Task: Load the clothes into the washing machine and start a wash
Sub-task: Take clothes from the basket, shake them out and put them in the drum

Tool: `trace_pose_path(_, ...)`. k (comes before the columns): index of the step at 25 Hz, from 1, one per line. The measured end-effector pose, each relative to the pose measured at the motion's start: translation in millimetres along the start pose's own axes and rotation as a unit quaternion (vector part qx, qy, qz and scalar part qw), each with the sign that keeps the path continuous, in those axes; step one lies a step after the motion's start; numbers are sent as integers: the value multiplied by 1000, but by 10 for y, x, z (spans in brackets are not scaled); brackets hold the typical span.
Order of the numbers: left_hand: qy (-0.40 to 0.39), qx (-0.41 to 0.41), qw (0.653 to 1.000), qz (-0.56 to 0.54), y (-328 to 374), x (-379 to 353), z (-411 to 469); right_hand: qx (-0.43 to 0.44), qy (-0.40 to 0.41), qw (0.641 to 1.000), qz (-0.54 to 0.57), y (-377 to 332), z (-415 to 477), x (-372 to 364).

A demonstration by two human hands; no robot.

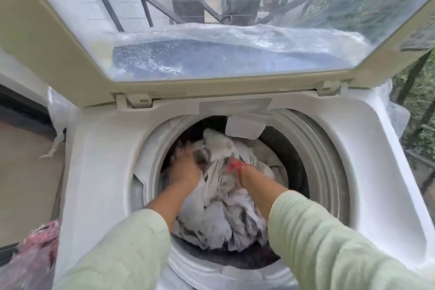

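Observation:
The white top-loading washing machine [341, 153] stands with its lid [70, 59] raised. A heap of white and grey clothes [223, 214] fills the drum. Both my arms, in pale green sleeves, reach down into the drum. My left hand [184, 167] is blurred, its fingers spread flat on the clothes at the drum's left side. My right hand [235, 164] is sunk into the middle of the heap past a red thread on the wrist. Cloth hides its fingers.
A pink patterned bundle [35, 256] lies at the lower left beside the machine. Clear plastic wrap [397, 120] clings to the machine's back corners. A dark railing with greenery [416, 101] runs along the right. A tan floor lies to the left.

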State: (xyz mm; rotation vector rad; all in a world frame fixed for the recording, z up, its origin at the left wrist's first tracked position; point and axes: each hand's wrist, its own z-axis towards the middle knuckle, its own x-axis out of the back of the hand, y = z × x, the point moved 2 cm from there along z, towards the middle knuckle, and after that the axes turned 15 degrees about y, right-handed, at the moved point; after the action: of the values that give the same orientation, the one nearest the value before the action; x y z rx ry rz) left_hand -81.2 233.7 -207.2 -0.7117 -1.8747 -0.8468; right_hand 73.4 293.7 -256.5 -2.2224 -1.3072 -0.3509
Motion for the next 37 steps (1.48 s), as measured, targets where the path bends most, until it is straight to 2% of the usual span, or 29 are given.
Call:
trace_pose_path(1, 22, -24, 999, -21, 19, 107, 86, -22, 4, 998, 51, -193, -55, 148)
trace_pose_path(2, 4, -58, 998, -14, 24, 145, 162, -45, -16, 997, 59, -319, -243, 308)
trace_pose_path(3, -63, -75, 995, 24, 38, 139, 166, -53, -29, 998, 26, -374, -326, 413)
trace_pose_path(4, -155, -78, 980, 96, 46, 101, 120, -28, -52, 996, -71, -392, -464, 559)
trace_pose_path(5, -221, -71, 956, 180, 71, 113, 60, 27, -48, 976, -210, -417, -611, 708)
trace_pose_path(6, -233, -60, 943, 231, 102, 131, 76, 108, 3, 922, -373, -377, -672, 809)
trace_pose_path(7, -213, -48, 942, 256, 143, 195, 115, 204, 82, 843, -491, -371, -781, 849)
trace_pose_path(8, -195, -41, 946, 255, 186, 226, 135, 264, 119, 792, -538, -321, -797, 778)
trace_pose_path(9, -186, -33, 953, 239, 231, 242, 126, 287, 115, 783, -540, -259, -816, 659)
trace_pose_path(11, -207, -53, 953, 215, 248, 81, 61, 243, 14, 791, -561, 96, -670, 268)
trace_pose_path(13, -261, -61, 934, 235, 118, -264, 10, 182, -12, 796, -576, 427, -357, -70)
trace_pose_path(16, -269, 3, 938, 219, -144, -835, 54, 166, 77, 831, -525, 594, 39, -310)
trace_pose_path(19, -264, 41, 947, 180, -239, -1283, 71, 192, 160, 821, -514, 789, 517, -499)
trace_pose_path(21, -263, 34, 947, 181, -252, -1465, 131, 218, 190, 803, -522, 880, 737, -585)
trace_pose_path(26, -366, 2, 897, 247, -65, -1192, 197, 132, 104, 815, -555, 662, 490, -338)
trace_pose_path(28, -395, -39, 880, 261, 114, -819, 227, 138, 17, 832, -537, 443, 313, -93)
trace_pose_path(30, -397, -100, 878, 250, 292, -385, 187, 165, -80, 845, -502, 134, -104, 267)
trace_pose_path(31, -381, -146, 881, 241, 376, -152, 128, 191, -101, 850, -480, -20, -348, 468)
trace_pose_path(32, -334, -192, 897, 217, 444, 110, 59, 211, -84, 857, -463, -167, -630, 680)
trace_pose_path(35, -116, -284, 944, 123, 512, 952, -239, 300, 90, 879, -360, -444, -1447, 1224)
trace_pose_path(37, 3, -304, 952, 27, 346, 1500, -592, 344, 185, 879, -276, -473, -1956, 1362)
